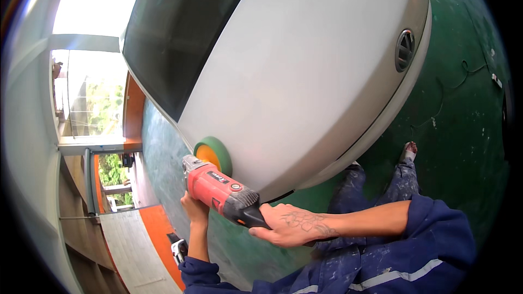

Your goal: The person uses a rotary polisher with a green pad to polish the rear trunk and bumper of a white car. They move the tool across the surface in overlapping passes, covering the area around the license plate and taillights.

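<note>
A red and black polisher [218, 189] is held across the lower middle of the view. Its round pad [213, 155], green with an orange backing, rests at the near left edge of a white car panel [283, 76]. My right hand [291, 224] is closed round the black rear handle. Up by the metal head, my left hand [195, 208] grips the front part of the tool, its fingers partly hidden behind the body. Whether the pad is spinning cannot be seen.
Dark car glass [185, 27] lies beyond the panel, and a round emblem [405, 50] sits at its right end. A thin cable [457, 84] runs over the green floor [452, 130] to a white socket block [496, 80]. My feet [409, 151] stand beside the bumper.
</note>
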`<state>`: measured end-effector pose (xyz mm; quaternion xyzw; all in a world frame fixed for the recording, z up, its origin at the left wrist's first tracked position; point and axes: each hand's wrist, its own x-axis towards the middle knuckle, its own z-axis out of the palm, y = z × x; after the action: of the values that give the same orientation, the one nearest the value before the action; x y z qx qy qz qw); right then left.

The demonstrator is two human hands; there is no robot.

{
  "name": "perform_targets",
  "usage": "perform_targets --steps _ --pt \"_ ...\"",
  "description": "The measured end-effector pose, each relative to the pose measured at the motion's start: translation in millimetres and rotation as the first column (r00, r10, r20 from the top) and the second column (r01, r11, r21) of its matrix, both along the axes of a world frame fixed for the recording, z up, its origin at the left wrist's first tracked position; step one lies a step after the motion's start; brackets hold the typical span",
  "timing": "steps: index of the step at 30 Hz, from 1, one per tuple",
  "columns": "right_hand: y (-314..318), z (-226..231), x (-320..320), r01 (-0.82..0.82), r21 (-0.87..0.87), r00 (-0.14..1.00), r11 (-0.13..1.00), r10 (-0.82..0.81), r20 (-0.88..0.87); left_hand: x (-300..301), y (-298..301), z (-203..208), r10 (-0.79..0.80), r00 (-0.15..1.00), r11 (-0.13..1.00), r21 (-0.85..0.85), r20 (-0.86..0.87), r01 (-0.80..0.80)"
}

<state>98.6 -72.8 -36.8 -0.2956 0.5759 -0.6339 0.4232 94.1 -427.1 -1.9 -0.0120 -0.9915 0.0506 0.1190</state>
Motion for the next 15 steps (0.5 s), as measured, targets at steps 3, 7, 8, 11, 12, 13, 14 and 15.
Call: perform_targets --steps 3,7,8,11,12,13,14,15 --pt "13.9 16.6 -17.7 0.001 0.045 0.997 0.999 -0.005 0.073 -22.0 4.0 5.5 -0.045 0.999 0.999 0.01 -0.001 0.045" --pt "55.3 26.9 -36.4 0.103 0.127 0.989 0.987 -0.115 0.089 -95.5 45.0 4.0 -0.174 0.984 0.985 -0.018 0.038 0.174" --pt "68.5 31.0 -40.2 0.144 0.15 0.985 0.978 -0.156 0.068 -113.9 60.2 3.5 -0.217 0.976 0.976 -0.028 0.034 0.218" --pt "107.1 41.7 -49.5 0.254 0.16 0.955 0.954 -0.273 0.113 -157.4 114.2 9.4 -0.27 0.961 0.957 -0.093 0.05 0.274" --pt "126.1 52.1 -48.1 0.345 0.17 0.928 0.923 -0.363 0.086 -180.1 154.8 12.8 -0.344 0.939 0.939 -0.023 0.001 0.344" --pt "142.8 65.7 -45.8 0.4 0.215 0.905 0.891 -0.42 0.058 -198.8 184.9 12.9 -0.38 0.924 0.924 0.026 -0.045 0.381" --pt "135.2 53.4 -59.2 0.342 0.201 0.925 0.918 -0.366 0.097 -193.5 168.3 9.5 -0.31 0.95 0.95 0.013 -0.026 0.311" --pt "133.7 53.5 -63.8 0.331 0.208 0.928 0.92 -0.358 0.107 -198.7 166.6 8.5 -0.287 0.958 0.958 0.013 -0.015 0.288"
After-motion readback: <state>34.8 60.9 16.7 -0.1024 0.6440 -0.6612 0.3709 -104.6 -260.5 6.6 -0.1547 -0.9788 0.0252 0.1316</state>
